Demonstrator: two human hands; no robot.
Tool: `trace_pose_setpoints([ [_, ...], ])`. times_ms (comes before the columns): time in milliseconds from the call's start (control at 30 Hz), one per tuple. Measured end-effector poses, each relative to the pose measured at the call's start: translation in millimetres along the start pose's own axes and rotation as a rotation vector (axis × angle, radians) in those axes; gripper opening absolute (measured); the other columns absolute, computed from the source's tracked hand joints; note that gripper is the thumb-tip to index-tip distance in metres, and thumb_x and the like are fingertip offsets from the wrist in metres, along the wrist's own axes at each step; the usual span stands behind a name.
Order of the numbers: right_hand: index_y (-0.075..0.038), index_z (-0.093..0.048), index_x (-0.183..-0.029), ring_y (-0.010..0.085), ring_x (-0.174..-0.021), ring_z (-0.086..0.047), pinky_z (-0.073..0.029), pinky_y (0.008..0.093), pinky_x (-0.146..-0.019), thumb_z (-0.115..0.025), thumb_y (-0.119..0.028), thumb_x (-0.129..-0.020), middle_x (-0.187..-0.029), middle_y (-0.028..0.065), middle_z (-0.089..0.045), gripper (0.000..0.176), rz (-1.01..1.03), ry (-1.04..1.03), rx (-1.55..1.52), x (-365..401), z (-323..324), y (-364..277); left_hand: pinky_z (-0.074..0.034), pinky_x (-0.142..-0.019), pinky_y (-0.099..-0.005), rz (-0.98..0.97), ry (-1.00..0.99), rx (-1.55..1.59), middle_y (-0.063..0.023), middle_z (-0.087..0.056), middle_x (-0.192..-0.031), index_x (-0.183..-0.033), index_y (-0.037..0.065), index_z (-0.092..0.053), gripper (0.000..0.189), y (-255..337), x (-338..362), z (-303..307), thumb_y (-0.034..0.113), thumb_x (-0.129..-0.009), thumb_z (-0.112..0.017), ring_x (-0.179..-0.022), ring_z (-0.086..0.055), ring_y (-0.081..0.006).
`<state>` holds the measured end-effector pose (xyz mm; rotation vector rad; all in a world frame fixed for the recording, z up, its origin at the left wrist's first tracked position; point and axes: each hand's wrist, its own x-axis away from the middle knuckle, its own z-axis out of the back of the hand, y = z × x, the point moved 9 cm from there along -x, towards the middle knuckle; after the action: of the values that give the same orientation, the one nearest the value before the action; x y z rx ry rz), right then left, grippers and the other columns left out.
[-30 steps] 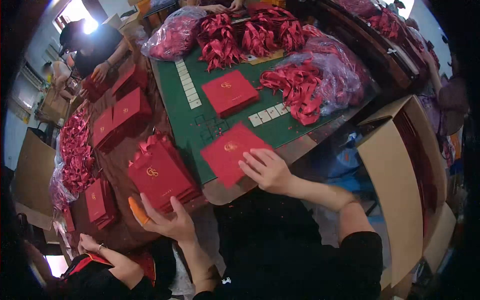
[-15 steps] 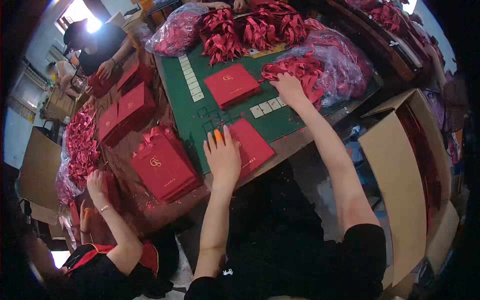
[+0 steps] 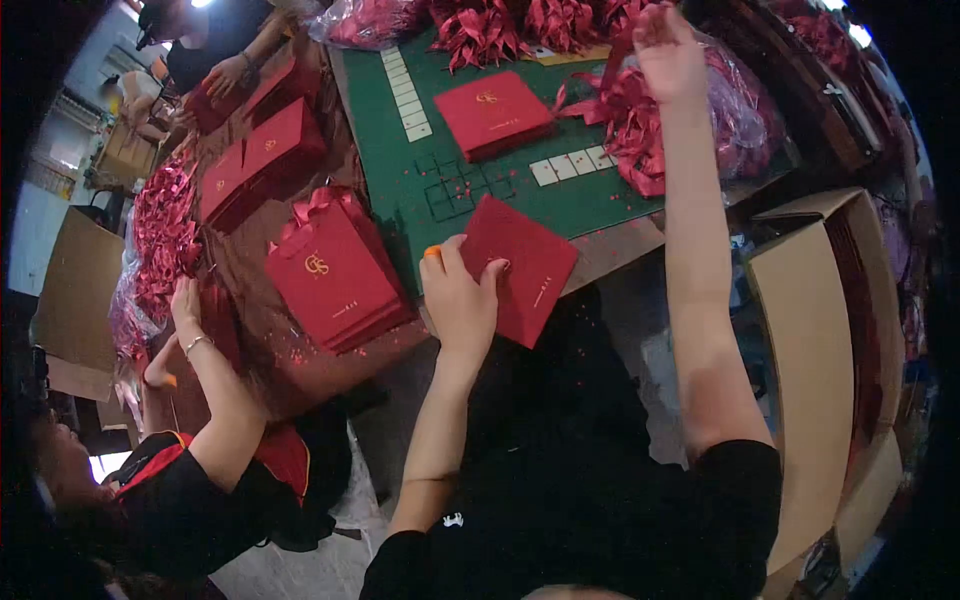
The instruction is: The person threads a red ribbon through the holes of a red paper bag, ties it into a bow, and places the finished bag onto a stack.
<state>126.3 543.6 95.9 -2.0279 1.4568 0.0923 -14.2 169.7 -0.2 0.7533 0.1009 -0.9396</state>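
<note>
My left hand [image 3: 462, 300] is closed on the left edge of a flat red paper bag [image 3: 525, 265], thumb on its front face and an orange cover on one finger. The bag is tilted up at the near edge of the green mat. My right hand [image 3: 668, 55] is raised over the pile of red ribbons [image 3: 635, 130], its fingers curled. A red ribbon [image 3: 612, 75] runs up from the pile to these fingers, though their grip is partly hidden. Beyond the left hand, a stack of red bags [image 3: 492, 112] with a gold logo lies on the green mat [image 3: 370, 120].
Left of the mat stand ribbon-handled red bags [image 3: 335, 270]. A co-worker's arm [image 3: 215, 370] works at another ribbon pile [image 3: 165, 225]; another person [image 3: 215, 50] handles bags at the far left. An open cardboard box [image 3: 805, 370] stands to my right.
My right hand has lifted up and away from the ribbon pile. My left hand has gone from lying flat on the bag to gripping and tilting it. The view has shifted.
</note>
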Motion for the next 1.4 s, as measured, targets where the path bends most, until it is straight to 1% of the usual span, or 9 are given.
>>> trace_pose_setpoints([
  [333,-0.008,-0.059,-0.097,0.0165,-0.082,-0.064,-0.047,0.0302,-0.068,-0.059,-0.010,-0.090,-0.086,0.0052,-0.066,0.007,0.005,-0.135,-0.090,-9,-78,-42,-0.049,-0.083,-0.0313,0.320,-0.125,0.418,-0.0143,-0.066,-0.101,-0.106,-0.002,-0.055,0.029,-35,15,-3,0.008,-0.083,-0.070,-0.092,-0.064,-0.0197],
  [433,-0.008,-0.058,-0.097,0.0164,-0.081,-0.064,-0.047,0.0302,-0.067,-0.060,-0.009,-0.090,-0.085,0.0059,-0.065,0.007,0.005,-0.152,-0.051,-18,-95,-41,-0.050,-0.080,-0.0363,0.303,-0.085,0.482,-0.0191,-0.067,-0.096,-0.108,0.001,-0.057,0.032,-38,16,-1,0.012,-0.082,-0.071,-0.092,-0.066,-0.0310],
  [533,-0.007,-0.057,-0.097,0.0163,-0.081,-0.064,-0.047,0.0302,-0.066,-0.060,-0.009,-0.090,-0.084,0.0066,-0.064,0.008,0.027,-0.166,0.003,-17,-111,-47,-0.050,-0.080,-0.0339,0.393,-0.111,0.400,-0.0185,-0.067,-0.094,-0.104,-0.001,-0.057,0.029,-47,18,-5,0.011,-0.081,-0.071,-0.091,-0.067,-0.0262],
  [567,-0.007,-0.057,-0.097,0.0162,-0.080,-0.064,-0.047,0.0302,-0.065,-0.060,-0.009,-0.089,-0.083,0.0068,-0.064,0.008,0.037,-0.180,0.022,-14,-118,-52,-0.050,-0.079,-0.0315,0.286,-0.047,0.499,-0.0172,-0.067,-0.093,-0.104,-0.001,-0.056,0.029,-49,19,-7,0.010,-0.081,-0.071,-0.089,-0.067,-0.0225],
  [900,-0.005,-0.054,-0.098,0.0159,-0.078,-0.063,-0.047,0.0302,-0.062,-0.061,-0.006,-0.088,-0.080,0.0091,-0.062,0.012,0.095,-0.469,0.443,169,-200,-74,-0.049,-0.080,-0.0262,0.393,-0.142,0.824,-0.0101,-0.066,-0.100,-0.112,-0.004,-0.057,0.026,-53,26,-14,0.002,-0.087,-0.063,-0.091,-0.062,-0.0129],
  [1067,-0.004,-0.053,-0.098,0.0158,-0.077,-0.063,-0.047,0.0302,-0.060,-0.062,-0.005,-0.087,-0.078,0.0102,-0.061,0.014,-0.177,-0.566,0.715,249,-202,7,-0.048,-0.078,-0.0244,0.409,-0.186,0.810,-0.0088,-0.066,-0.099,-0.113,-0.004,-0.055,0.026,-48,31,-9,0.004,-0.090,-0.061,-0.088,-0.060,-0.0110],
  [1200,0.000,-0.058,-0.100,0.0110,-0.082,-0.063,-0.051,0.0239,-0.070,-0.062,0.002,-0.087,-0.088,0.0079,-0.063,0.013,-0.589,-0.138,0.557,299,-114,108,-0.048,-0.082,-0.0245,0.442,-0.237,0.888,-0.0089,-0.067,-0.100,-0.112,-0.004,-0.057,0.024,-52,36,-19,0.000,-0.089,-0.060,-0.091,-0.062,-0.0117],
  [1333,0.001,-0.059,-0.089,0.0165,-0.079,-0.064,-0.051,0.0290,-0.068,-0.067,0.000,-0.083,-0.086,0.0095,-0.064,0.010,-0.302,-0.171,1.015,313,-95,138,-0.047,-0.082,-0.0247,0.418,-0.231,0.910,-0.0082,-0.065,-0.102,-0.115,-0.004,-0.056,0.024,-51,40,-18,0.001,-0.091,-0.059,-0.092,-0.060,-0.0113],
  [1400,0.002,-0.059,-0.088,0.0233,-0.078,-0.065,-0.051,0.0325,-0.068,-0.067,0.001,-0.080,-0.084,0.0119,-0.063,0.012,0.049,-0.240,1.241,310,-107,130,-0.047,-0.083,-0.0244,0.438,-0.218,0.965,-0.0075,-0.065,-0.104,-0.115,-0.003,-0.056,0.025,-51,43,-21,-0.002,-0.090,-0.058,-0.093,-0.060,-0.0110],
])
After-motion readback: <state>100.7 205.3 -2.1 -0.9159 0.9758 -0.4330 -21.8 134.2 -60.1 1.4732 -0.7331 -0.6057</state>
